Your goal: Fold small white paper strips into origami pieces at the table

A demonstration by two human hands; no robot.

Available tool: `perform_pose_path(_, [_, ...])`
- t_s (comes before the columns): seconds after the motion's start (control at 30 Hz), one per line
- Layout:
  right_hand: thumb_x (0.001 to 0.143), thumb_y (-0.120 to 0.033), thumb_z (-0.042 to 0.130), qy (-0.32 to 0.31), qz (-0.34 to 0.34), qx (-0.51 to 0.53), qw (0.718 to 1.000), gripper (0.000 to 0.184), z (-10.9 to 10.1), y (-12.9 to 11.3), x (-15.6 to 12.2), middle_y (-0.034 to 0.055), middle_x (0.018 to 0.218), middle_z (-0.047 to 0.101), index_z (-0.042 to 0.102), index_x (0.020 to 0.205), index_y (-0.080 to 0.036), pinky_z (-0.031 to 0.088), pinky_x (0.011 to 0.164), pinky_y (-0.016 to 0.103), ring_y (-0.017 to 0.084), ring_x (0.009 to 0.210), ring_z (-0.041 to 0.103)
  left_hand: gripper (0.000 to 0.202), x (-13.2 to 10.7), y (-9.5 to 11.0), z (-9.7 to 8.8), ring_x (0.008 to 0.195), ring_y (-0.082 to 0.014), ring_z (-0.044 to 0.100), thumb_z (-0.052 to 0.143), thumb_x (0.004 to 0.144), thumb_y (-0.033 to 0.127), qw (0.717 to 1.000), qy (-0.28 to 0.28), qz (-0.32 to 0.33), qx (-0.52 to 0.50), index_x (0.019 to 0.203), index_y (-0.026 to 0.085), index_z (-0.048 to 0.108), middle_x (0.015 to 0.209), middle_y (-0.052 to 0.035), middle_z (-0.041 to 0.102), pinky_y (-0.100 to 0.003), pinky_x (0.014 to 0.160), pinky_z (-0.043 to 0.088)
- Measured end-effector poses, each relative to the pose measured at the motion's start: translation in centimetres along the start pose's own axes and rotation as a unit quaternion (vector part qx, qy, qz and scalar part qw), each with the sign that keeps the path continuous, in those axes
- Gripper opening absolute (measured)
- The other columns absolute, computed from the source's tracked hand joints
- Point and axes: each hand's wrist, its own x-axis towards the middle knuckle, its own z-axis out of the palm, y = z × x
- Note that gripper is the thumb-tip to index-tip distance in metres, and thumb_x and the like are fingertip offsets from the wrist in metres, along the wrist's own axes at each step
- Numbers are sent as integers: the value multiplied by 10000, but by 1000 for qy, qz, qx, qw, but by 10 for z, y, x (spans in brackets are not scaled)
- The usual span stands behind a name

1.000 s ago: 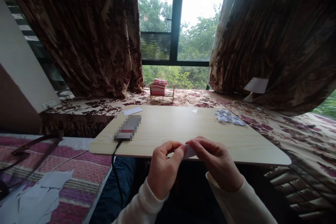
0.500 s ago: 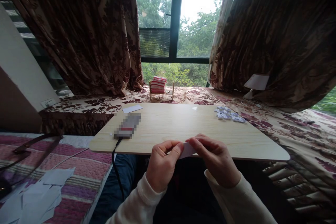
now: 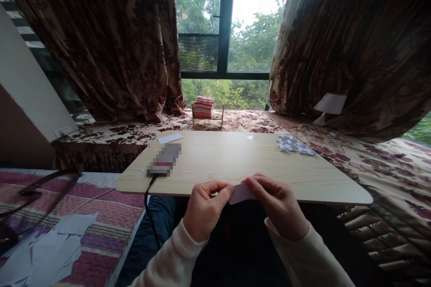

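A small strip of white paper (image 3: 241,193) is stretched between my two hands, just over the near edge of the pale wooden table (image 3: 215,161). My left hand (image 3: 209,208) pinches its left end between thumb and forefinger. At the other end, my right hand (image 3: 279,206) has its thumb and fingers closed on the paper. On the table's far right lies a heap of small folded white paper pieces (image 3: 294,145). One little white triangle of paper (image 3: 249,137) rests near the back edge, and a flat white paper strip (image 3: 170,138) lies at the back left.
A blurred-out phone-like device (image 3: 164,160) with a black cable (image 3: 147,210) lies on the table's left. Loose white sheets (image 3: 55,251) spread over the striped bed cover at lower left. Behind the table stand a small rack of folded striped cloths (image 3: 203,107) and a white lamp (image 3: 330,104).
My hands have drawn slightly apart, the left one shifting a little left, so more of the paper strip shows between them. The view has tilted very slightly.
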Motion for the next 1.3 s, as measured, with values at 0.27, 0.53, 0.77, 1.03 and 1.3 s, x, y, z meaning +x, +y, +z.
perform_pose_path(0.27, [782,-403,619,0,3,10,1000,280,2,3,3,28,653,565,673,660,-156,414,550,247,143,625,511,166,0,8,-3,691,-169,582,575,772,263,994,-10,53,95,722,146,681,700,-31,659,-258,663,435])
perform_pose_path(0.53, [768,-411,634,-35,33,25,999,270,3,11,2,27,679,602,664,719,-148,422,576,251,137,633,513,149,-4,14,4,717,-170,555,520,790,208,972,18,127,198,657,164,573,680,-12,592,-295,738,404])
perform_pose_path(0.77, [722,-425,663,-37,50,32,998,284,15,18,-1,-9,573,554,633,673,-147,397,511,237,111,543,478,190,-8,4,10,686,-172,508,481,786,168,954,40,160,250,599,190,457,642,-2,514,-328,744,385])
perform_pose_path(1.03, [641,-515,705,146,16,-11,989,358,-58,42,9,-50,428,452,626,569,-174,335,412,229,85,415,380,209,-16,8,-26,608,-155,492,496,807,204,933,119,168,294,600,198,469,603,15,481,-283,603,374])
perform_pose_path(1.3, [803,-240,596,-34,-129,-120,984,195,-18,2,-14,74,987,626,692,970,-212,461,817,322,201,936,580,202,-15,19,-11,707,-176,496,485,804,102,897,-8,261,357,627,195,458,648,-2,505,-356,788,383])
